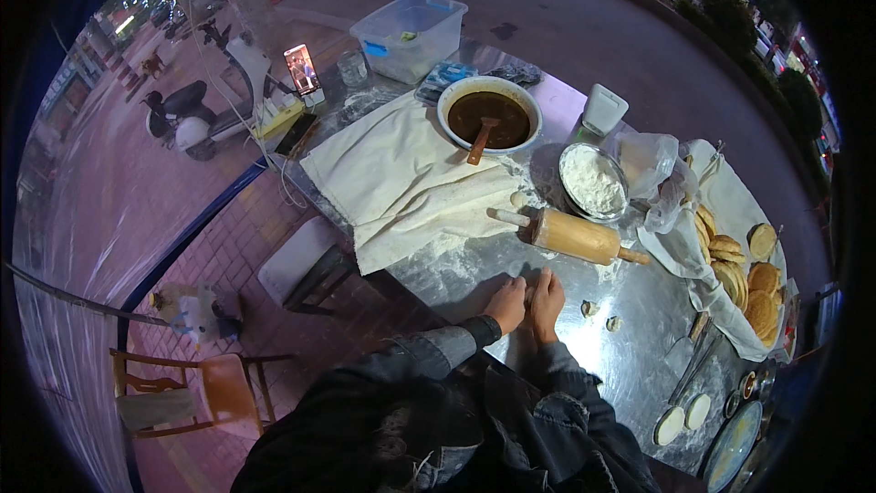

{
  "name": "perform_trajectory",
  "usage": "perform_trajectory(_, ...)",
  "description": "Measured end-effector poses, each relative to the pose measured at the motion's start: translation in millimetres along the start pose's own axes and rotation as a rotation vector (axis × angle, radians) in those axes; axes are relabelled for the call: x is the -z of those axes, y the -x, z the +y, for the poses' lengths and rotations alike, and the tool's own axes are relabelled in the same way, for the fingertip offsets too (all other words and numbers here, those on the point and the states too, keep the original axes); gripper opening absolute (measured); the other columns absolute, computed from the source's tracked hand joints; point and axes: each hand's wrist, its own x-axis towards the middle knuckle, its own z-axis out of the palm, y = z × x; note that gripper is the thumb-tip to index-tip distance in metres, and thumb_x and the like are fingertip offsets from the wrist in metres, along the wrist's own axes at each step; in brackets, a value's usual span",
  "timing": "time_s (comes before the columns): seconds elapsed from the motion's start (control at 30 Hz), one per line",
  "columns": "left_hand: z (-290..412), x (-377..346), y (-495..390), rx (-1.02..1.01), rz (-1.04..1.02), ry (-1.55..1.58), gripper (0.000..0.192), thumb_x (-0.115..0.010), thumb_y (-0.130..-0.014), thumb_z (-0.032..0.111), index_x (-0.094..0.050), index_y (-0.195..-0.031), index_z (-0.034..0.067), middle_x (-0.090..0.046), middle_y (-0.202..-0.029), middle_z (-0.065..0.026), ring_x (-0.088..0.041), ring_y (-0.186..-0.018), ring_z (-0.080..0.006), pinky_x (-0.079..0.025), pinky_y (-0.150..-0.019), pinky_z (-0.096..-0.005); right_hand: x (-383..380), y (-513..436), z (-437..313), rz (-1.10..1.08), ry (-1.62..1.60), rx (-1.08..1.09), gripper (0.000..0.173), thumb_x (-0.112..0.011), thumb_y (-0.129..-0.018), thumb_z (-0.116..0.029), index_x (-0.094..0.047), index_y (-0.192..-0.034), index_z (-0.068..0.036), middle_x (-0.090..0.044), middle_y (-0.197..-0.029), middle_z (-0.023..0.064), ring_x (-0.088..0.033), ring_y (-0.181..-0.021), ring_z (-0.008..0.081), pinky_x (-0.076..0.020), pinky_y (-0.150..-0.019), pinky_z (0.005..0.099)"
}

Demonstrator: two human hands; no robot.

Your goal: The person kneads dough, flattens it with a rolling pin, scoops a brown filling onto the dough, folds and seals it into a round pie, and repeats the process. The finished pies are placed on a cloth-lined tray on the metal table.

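Observation:
My left hand and my right hand are close together above the front part of a metal table, fingers curled. Whatever may lie between them is hidden by the fingers. Two small dough pieces rest to the right of my right hand. Beyond my hands lies a thick wooden rolling pin, its left handle whitish. A metal bowl of flour stands behind it. A cream cloth, dusted with flour, covers the left part of the table. On its far edge is a basin of dark brown liquid with a brown spatula.
A cloth-lined container with baked flatbreads stands at the right, near two flat dough rounds and metal tongs. A clear plastic box and a lit phone are at the far left. A stool and wooden chair stand left.

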Motion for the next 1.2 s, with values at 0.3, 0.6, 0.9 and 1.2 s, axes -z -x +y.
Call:
perform_trajectory(0.3,-8,-3,10,-0.041,0.024,-0.056,0.032,-0.058,-0.080,0.009,-0.048,-0.108,-0.002,-0.054,-0.105,-0.0228,-0.052,-0.101,-0.0419,-0.044,-0.084,-0.0481,3,2,7,0.042,0.411,0.247,0.036,-0.046,-0.096,-0.030,-0.056,-0.077,-0.001,-0.059,-0.073,0.0212,-0.055,-0.068,0.0411,-0.0424,-0.061,0.0471)
perform_trajectory(0.6,-7,-13,9,-0.073,0.064,-0.022,0.022,-0.054,-0.082,0.007,-0.049,-0.102,-0.001,-0.053,-0.105,-0.0244,-0.051,-0.100,-0.0422,-0.042,-0.086,-0.0478,15,33,8,-0.010,0.372,0.273,0.039,-0.048,-0.095,-0.032,-0.055,-0.069,-0.004,-0.056,-0.063,0.0187,-0.055,-0.060,0.0409,-0.0412,-0.054,0.0466)
perform_trajectory(0.9,1,-7,6,-0.097,0.077,-0.078,0.021,-0.053,-0.081,0.005,-0.049,-0.100,-0.001,-0.055,-0.099,-0.0251,-0.051,-0.099,-0.0420,-0.044,-0.083,-0.0483,9,18,3,-0.049,-0.055,-0.110,0.045,-0.047,-0.096,-0.035,-0.059,-0.074,0.002,-0.058,-0.066,0.0238,-0.057,-0.065,0.0413,-0.0429,-0.061,0.0454)
perform_trajectory(1.2,2,-7,10,0.044,0.074,0.008,0.028,-0.056,-0.079,0.004,-0.046,-0.104,-0.002,-0.052,-0.105,-0.0256,-0.048,-0.104,-0.0445,-0.042,-0.087,-0.0480,6,0,8,0.111,0.264,0.243,0.036,-0.048,-0.095,-0.030,-0.054,-0.073,-0.002,-0.054,-0.066,0.0198,-0.054,-0.064,0.0384,-0.0401,-0.058,0.0467)
